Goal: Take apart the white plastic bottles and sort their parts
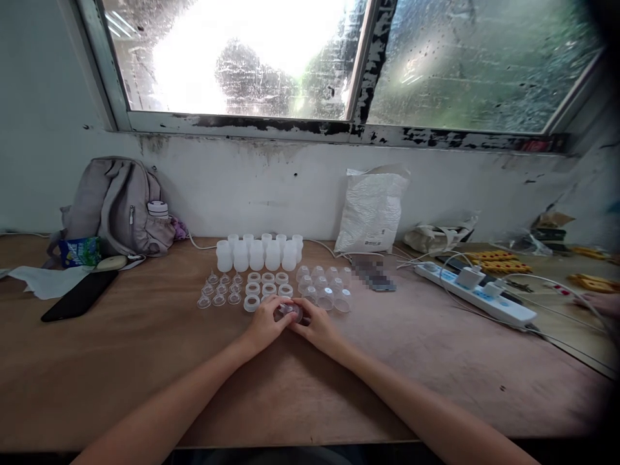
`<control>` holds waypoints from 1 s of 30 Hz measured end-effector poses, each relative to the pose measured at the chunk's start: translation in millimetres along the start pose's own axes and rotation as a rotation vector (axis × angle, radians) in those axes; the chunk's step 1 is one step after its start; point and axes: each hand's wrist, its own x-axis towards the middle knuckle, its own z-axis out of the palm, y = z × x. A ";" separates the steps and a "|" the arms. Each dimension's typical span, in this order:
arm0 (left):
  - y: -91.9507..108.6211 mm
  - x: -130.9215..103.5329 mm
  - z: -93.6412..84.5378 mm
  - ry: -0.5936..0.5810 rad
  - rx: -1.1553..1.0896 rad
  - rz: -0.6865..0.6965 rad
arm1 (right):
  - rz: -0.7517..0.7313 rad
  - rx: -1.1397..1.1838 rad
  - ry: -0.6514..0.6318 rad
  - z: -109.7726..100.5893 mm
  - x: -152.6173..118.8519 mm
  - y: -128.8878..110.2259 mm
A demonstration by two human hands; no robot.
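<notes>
My left hand (267, 323) and my right hand (316, 324) meet at the middle of the table, both closed around a small clear plastic piece (289, 311), partly hidden by the fingers. Just beyond them lie several white rings (252, 289) in rows. To their left are rows of clear nipple-shaped pieces (219, 299). Clear domed caps (342, 300) stand in rows to the right. Behind the rings, frosted white bottles (256, 256) stand upright in two rows.
A grey backpack (113, 206) and a black phone (80, 296) are at the left. A white package (372, 210) leans on the wall. Right of it lie a power strip (504, 307) with cables and yellow parts (504, 262). Another person's hand (600, 303) shows at the far right.
</notes>
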 end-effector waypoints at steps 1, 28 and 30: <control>0.0 0.1 -0.8 0.004 0.012 0.003 | -0.005 -0.007 0.000 -0.1 -0.1 -0.3; -2.8 -5.3 8.5 0.107 0.109 0.153 | -0.065 -0.002 -0.090 -10.4 -1.0 -7.9; -2.3 -5.6 9.4 0.111 0.114 0.154 | -0.067 0.015 -0.098 -10.6 -1.3 -7.6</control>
